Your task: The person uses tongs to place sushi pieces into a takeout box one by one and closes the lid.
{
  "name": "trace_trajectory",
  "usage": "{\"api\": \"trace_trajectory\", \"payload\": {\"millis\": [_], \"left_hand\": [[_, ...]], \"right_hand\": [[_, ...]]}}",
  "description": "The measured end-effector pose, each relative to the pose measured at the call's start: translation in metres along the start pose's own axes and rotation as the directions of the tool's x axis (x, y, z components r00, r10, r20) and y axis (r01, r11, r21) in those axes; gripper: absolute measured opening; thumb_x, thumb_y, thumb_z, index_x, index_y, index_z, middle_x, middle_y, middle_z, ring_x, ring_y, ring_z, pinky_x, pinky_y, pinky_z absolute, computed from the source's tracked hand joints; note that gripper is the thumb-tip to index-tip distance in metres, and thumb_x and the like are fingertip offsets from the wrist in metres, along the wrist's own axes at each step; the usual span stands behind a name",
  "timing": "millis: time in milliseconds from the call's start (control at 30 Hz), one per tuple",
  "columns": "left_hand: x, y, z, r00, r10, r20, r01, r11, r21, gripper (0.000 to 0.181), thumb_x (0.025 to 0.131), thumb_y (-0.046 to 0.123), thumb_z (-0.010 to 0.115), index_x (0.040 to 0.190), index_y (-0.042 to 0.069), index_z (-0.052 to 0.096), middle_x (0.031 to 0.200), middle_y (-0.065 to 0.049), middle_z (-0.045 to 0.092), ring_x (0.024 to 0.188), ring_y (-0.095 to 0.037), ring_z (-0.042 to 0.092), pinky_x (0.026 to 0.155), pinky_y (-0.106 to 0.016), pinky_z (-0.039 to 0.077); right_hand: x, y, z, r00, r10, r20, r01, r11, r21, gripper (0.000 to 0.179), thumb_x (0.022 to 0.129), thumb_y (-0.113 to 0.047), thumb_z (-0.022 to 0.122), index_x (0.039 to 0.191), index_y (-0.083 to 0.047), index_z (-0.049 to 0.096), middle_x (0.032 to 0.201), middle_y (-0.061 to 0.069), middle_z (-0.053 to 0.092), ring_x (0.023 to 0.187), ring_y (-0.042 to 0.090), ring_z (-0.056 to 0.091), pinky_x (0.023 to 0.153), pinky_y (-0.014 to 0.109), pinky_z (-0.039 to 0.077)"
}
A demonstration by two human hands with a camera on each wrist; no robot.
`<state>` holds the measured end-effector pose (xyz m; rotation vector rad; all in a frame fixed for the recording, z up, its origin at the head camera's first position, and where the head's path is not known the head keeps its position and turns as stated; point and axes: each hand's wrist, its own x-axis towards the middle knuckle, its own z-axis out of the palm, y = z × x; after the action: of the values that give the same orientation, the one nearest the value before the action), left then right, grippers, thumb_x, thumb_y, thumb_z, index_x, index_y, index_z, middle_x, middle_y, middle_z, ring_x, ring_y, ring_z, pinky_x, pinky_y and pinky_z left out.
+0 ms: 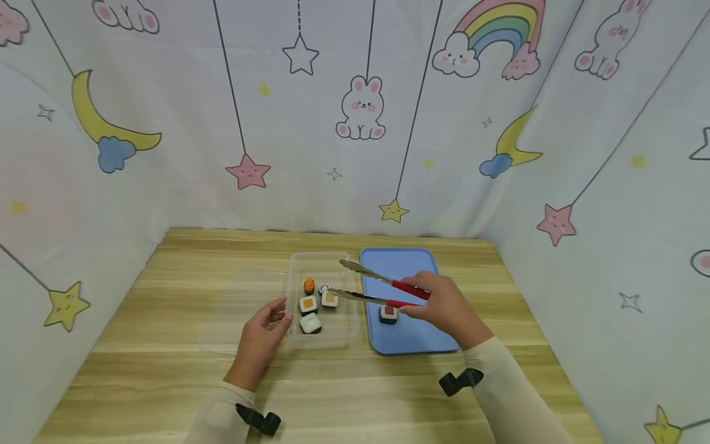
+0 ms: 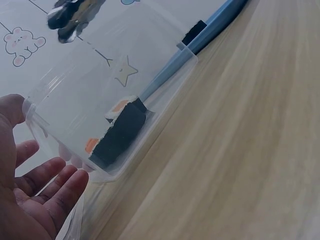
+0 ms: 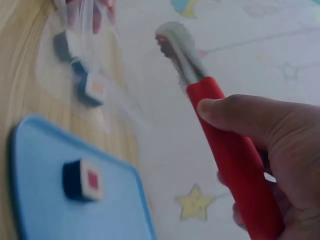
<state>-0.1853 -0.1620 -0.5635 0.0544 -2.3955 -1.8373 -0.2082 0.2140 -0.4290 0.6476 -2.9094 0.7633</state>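
The right hand (image 1: 444,303) grips a pair of tongs (image 1: 368,299) by its red handles, thumb on one side and fingers wrapped round the other, the metal arms spread apart and pointing left. Their tips hang in the air above a clear plastic container (image 1: 334,327), the near one in line with the sushi there and the far one toward the container's far right side. The left hand (image 1: 259,338) is at the container's left wall, its fingers loosely bent and separate, with the thumb and fingertips resting against the plastic.

Inside the container the sushi pieces sit mostly toward the left: an orange-topped piece (image 1: 309,285) farthest, a roll with an orange centre (image 1: 308,304) just nearer, and a white-topped piece (image 1: 310,324) nearest. To their right stands a roll with a pale orange centre (image 1: 330,301), and just beyond it a small round piece (image 1: 323,289) is partly covered by the tongs.

Right of the container, a blue tray (image 1: 410,333) bears one roll with a red centre (image 1: 389,314), in its near left part, close to the right hand. Left of the container, a flat sheet of clear plastic (image 1: 235,308), faint and perhaps a lid, lies on the wooden table (image 1: 161,370). A white curtain (image 1: 310,203) printed with stars, moons and rabbits hangs behind
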Motion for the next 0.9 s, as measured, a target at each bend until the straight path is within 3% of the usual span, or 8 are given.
{"api": "trace_trajectory", "payload": {"millis": [133, 367, 533, 900], "left_hand": [[0.000, -0.002, -0.001, 1.000, -0.003, 0.000, 0.003, 1.000, 0.007, 0.048, 0.099, 0.020, 0.074, 0.144, 0.008, 0.061, 0.136, -0.016, 0.066, 0.117, -0.026, 0.064, 0.086, -0.018, 0.051], [0.001, -0.002, 0.000, 1.000, 0.000, 0.005, 0.000, 1.000, 0.012, 0.048, 0.099, 0.018, 0.073, 0.143, 0.007, 0.061, 0.136, -0.016, 0.066, 0.116, -0.026, 0.064, 0.086, -0.017, 0.051], [0.003, -0.001, -0.002, 1.000, 0.008, 0.001, -0.008, 1.000, 0.003, 0.047, 0.099, 0.018, 0.073, 0.143, 0.007, 0.061, 0.136, -0.017, 0.066, 0.116, -0.026, 0.063, 0.085, -0.016, 0.050], [0.004, -0.005, -0.001, 1.000, 0.007, 0.013, -0.006, 1.000, -0.021, 0.048, 0.099, 0.020, 0.073, 0.144, 0.009, 0.062, 0.137, -0.016, 0.065, 0.117, -0.026, 0.064, 0.085, -0.016, 0.051]], "right_hand": [[-0.032, 0.028, 0.009, 0.995, 0.040, -0.092, -0.041, 0.999, -0.012, 0.052, 0.079, -0.024, 0.092, 0.127, -0.014, 0.075, 0.112, 0.000, 0.072, 0.096, 0.021, 0.065, 0.079, 0.041, 0.057], [-0.082, 0.068, 0.032, 0.982, 0.132, -0.136, -0.138, 0.990, -0.039, 0.049, 0.075, -0.019, 0.095, 0.120, -0.011, 0.078, 0.101, 0.002, 0.073, 0.087, 0.018, 0.063, 0.073, 0.036, 0.056], [-0.089, 0.077, 0.040, 0.982, 0.117, -0.149, -0.128, 0.990, -0.065, 0.045, 0.073, -0.016, 0.096, 0.114, -0.009, 0.079, 0.095, 0.004, 0.072, 0.078, 0.015, 0.059, 0.069, 0.035, 0.052], [-0.088, 0.080, 0.040, 0.981, 0.067, -0.184, -0.088, 0.990, -0.109, 0.039, 0.071, -0.014, 0.096, 0.107, -0.009, 0.082, 0.091, 0.001, 0.073, 0.079, 0.018, 0.064, 0.070, 0.038, 0.055]]}}
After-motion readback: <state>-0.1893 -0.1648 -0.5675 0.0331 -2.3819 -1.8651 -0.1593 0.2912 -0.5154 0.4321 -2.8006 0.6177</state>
